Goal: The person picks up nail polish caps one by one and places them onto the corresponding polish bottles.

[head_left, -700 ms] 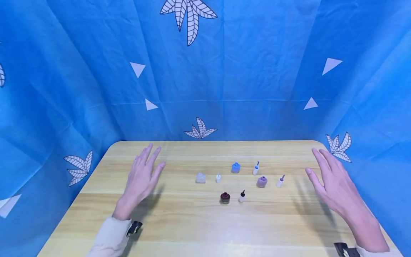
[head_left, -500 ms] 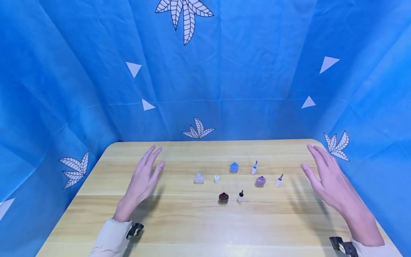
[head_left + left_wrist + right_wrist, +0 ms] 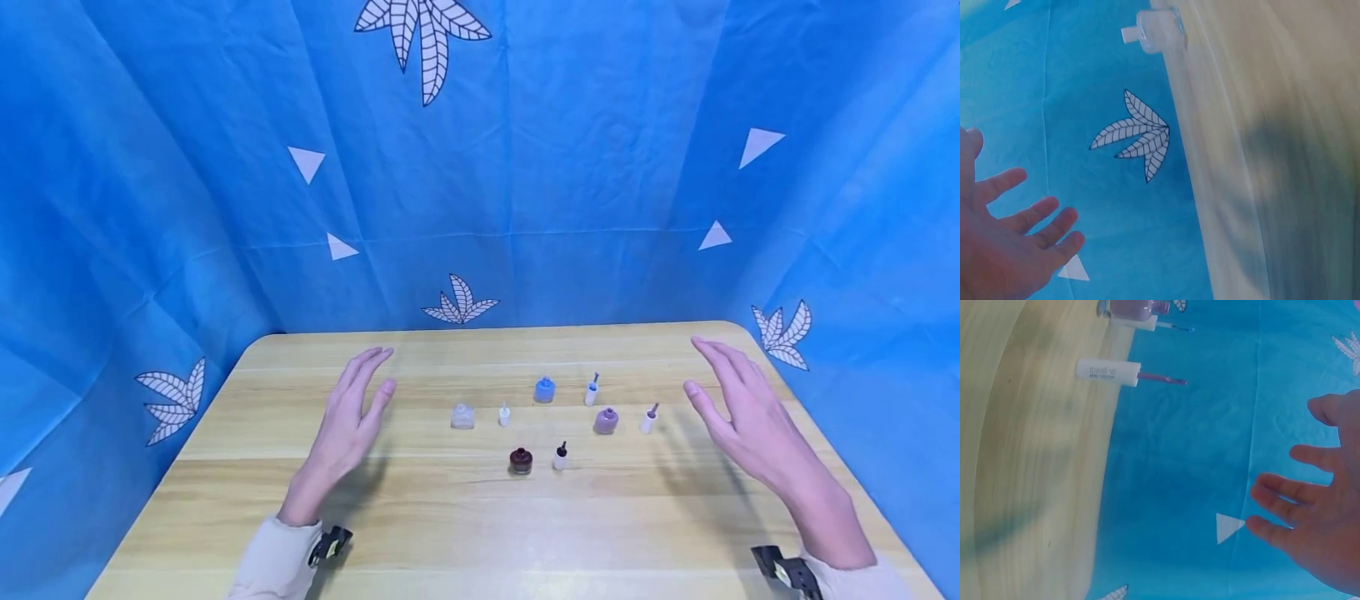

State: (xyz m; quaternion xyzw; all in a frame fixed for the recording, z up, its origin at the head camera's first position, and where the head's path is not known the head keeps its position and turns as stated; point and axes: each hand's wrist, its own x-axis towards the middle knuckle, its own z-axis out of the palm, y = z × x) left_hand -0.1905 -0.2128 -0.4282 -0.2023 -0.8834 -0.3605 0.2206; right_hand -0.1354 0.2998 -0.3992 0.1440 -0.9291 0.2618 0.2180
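Observation:
My left hand [image 3: 347,429] hovers over the left of the table with fingers spread, holding nothing; nearest to it is a clear nail polish bottle [image 3: 462,417]. My right hand [image 3: 753,425], also bare, hovers at the right, closest to a white cap with a purple brush [image 3: 649,419]. Uncapped bottles of blue polish [image 3: 544,390], purple polish [image 3: 606,421] and dark red polish [image 3: 521,462] stand between the hands. Beside them, brush up, are the blue brush cap [image 3: 592,390], the dark brush cap [image 3: 560,457] and the white brush cap [image 3: 504,415].
The wooden table [image 3: 450,533] ends at the back against a blue curtain [image 3: 585,167] with leaf and triangle prints, which also hangs along both sides. A black strap [image 3: 330,546] sits at the left cuff and another strap [image 3: 787,571] at the right.
Both hands have drawn slightly inward, the right one leftward and the left one rightward. The whole head view has shifted a little; bottles and caps keep their arrangement.

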